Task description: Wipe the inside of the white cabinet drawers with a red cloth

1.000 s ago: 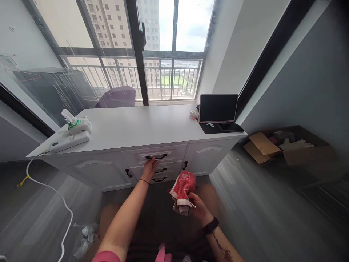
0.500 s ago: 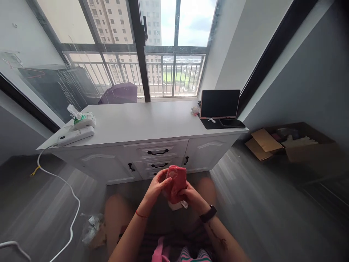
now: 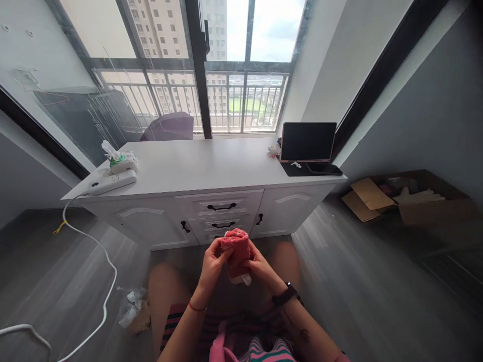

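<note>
Between my hands is a folded red knitted item (image 3: 238,254), flecked with white at its rolled top edge; it looks like a pair of socks. My left hand (image 3: 213,260) pinches its left side, thumb across the front. On the other side my right hand (image 3: 259,262) grips the lower right edge with the thumb in front. A white piece of paper or wrapping (image 3: 242,279) pokes out beneath it. Pink cloth (image 3: 218,349) and striped cloth (image 3: 272,352) are at the bottom, below my wrists.
Ahead stands a white cabinet (image 3: 196,171) bearing a power strip (image 3: 113,183), tissue pack (image 3: 124,162) and dark screen (image 3: 308,142). An open cardboard box (image 3: 422,208) sits on the right floor. At left lie a white cable (image 3: 107,256) and clear plastic bag (image 3: 130,306).
The red item has been turned so its folded top edge shows, and it sits slightly further left. Both hands still hold it. The camera view has shifted a little.
</note>
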Available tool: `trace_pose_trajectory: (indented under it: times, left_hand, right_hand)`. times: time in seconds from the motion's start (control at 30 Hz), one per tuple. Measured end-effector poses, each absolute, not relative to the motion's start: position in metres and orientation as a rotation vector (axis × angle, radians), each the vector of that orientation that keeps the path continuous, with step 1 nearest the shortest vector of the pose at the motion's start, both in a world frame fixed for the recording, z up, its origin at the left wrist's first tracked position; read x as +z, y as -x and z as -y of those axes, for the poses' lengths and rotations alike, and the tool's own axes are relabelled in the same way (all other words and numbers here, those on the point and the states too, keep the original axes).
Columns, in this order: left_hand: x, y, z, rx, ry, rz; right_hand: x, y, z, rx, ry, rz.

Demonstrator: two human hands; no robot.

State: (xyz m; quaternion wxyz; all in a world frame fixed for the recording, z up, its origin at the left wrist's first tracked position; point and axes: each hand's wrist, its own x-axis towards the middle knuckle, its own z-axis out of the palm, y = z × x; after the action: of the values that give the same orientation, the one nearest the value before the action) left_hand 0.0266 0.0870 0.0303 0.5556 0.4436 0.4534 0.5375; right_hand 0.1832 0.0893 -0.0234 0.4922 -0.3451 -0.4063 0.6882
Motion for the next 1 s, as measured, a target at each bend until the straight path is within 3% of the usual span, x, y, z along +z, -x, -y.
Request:
trace_pose_trajectory:
  times: [0.23, 0.53, 0.7, 1.0]
  left_hand:
    - [0.030, -0.021, -0.083, 1.313, -0.958, -1.071]
    - [0.016, -0.023, -0.080, 1.304, -0.673, -0.892]
    - [0.006, -0.022, -0.080, 1.383, -0.664, -0.948]
    - [-0.039, -0.013, -0.083, 1.315, -0.389, -1.029]
  right_hand:
    - [-0.017, -0.184, -0.092, 1.491, 0.940, 0.991]
    - [-0.013, -0.166, -0.075, 1.665, 0.812, 1.043]
    - [-0.021, -0.153, -0.073, 1.603, 0.920, 0.878]
    - [-0.063, -0.157, -0.067, 1.827, 0.990, 0.878]
